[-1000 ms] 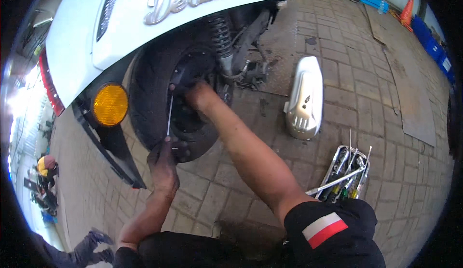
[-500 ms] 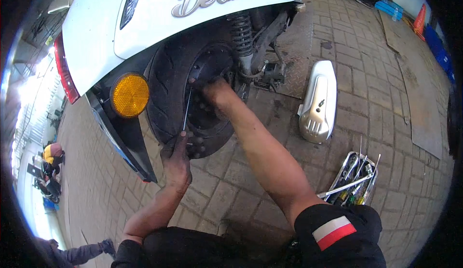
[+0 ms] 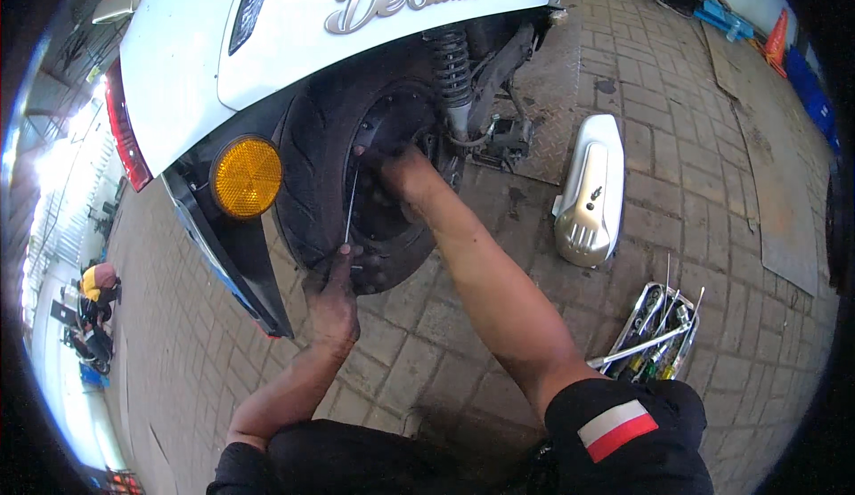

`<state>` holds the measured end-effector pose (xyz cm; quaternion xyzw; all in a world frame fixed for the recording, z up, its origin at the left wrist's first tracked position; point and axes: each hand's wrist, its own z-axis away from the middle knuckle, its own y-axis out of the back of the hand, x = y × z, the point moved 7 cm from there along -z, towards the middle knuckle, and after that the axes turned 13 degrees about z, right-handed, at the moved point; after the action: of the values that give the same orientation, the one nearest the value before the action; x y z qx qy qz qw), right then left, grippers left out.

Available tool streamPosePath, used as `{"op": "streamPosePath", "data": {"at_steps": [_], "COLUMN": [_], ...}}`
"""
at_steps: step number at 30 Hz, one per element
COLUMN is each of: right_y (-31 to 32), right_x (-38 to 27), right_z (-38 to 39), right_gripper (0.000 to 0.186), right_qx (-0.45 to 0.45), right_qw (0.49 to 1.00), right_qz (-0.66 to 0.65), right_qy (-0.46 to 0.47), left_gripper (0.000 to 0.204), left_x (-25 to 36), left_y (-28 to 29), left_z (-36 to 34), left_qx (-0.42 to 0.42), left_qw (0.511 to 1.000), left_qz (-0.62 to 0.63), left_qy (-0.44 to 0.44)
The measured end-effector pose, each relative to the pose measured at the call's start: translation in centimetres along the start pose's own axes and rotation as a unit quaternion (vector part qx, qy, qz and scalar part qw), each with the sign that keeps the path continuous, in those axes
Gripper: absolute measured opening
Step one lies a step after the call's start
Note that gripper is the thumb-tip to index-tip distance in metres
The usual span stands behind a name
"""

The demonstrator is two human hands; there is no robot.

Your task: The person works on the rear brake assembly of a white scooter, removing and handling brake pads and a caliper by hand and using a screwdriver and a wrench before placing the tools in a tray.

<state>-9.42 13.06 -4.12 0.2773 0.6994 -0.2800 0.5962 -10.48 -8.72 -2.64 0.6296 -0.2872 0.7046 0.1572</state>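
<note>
A white scooter [image 3: 294,58] stands before me with its rear tyre [image 3: 312,192] exposed. My left hand [image 3: 333,303] is closed around the lower end of a thin metal rod [image 3: 352,205], thumb along it, at the tyre's near edge. The rod runs upward along the rim [image 3: 374,219]. Further up, my right hand [image 3: 407,174] reaches into the dark wheel. One fingertip shows by the rod's upper end; the other fingers are lost in shadow, so what they hold is unclear. A coil-spring shock absorber [image 3: 452,76] rises right of the wheel.
A silver-and-white cover [image 3: 590,192] lies on the brick paving, right of the wheel. Nearer me sits a metal tray [image 3: 634,312] of tools with long shafts sticking out. A round orange reflector [image 3: 247,176] and dark mudguard [image 3: 240,263] flank the tyre's left. Another person [image 3: 98,294] is far left.
The scooter and both my hands sit slightly lower and further right in the picture. My hold on the rod looks the same. The person's leg at the lower left has left view.
</note>
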Motion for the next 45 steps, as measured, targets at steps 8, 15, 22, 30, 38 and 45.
{"op": "streamPosePath", "data": {"at_steps": [8,15,22,30,38,45], "right_y": [0.6,0.1,0.5,0.8,1.2,0.7], "right_x": [-0.3,0.5,-1.4,-2.0,-1.6,0.8], "right_z": [0.4,-0.5,0.9,1.3,0.9,-0.7], "right_gripper": [0.035,0.034,0.032,0.039,0.039,0.039], "right_qx": [-0.012,-0.023,-0.028,-0.014,0.025,-0.014], "right_qw": [0.999,1.0,0.999,0.999,0.997,0.998], "right_qz": [0.009,0.017,0.011,0.031,0.068,0.057], "right_qy": [-0.047,-0.012,-0.038,-0.017,0.002,-0.001], "left_gripper": [0.031,0.035,0.032,0.03,0.033,0.033], "left_x": [-0.5,0.0,0.2,-0.8,-0.4,-1.4], "left_y": [1.2,0.6,-0.3,1.4,0.2,1.5], "left_z": [-1.1,-0.6,-0.1,-1.2,-0.7,-1.5], "left_qx": [-0.013,-0.019,-0.01,0.0,-0.026,0.019], "left_qw": [0.994,0.993,0.999,0.994,0.996,0.994], "left_qz": [-0.065,-0.099,-0.035,-0.084,-0.065,-0.075], "left_qy": [-0.082,-0.052,-0.027,-0.065,-0.049,-0.072]}}
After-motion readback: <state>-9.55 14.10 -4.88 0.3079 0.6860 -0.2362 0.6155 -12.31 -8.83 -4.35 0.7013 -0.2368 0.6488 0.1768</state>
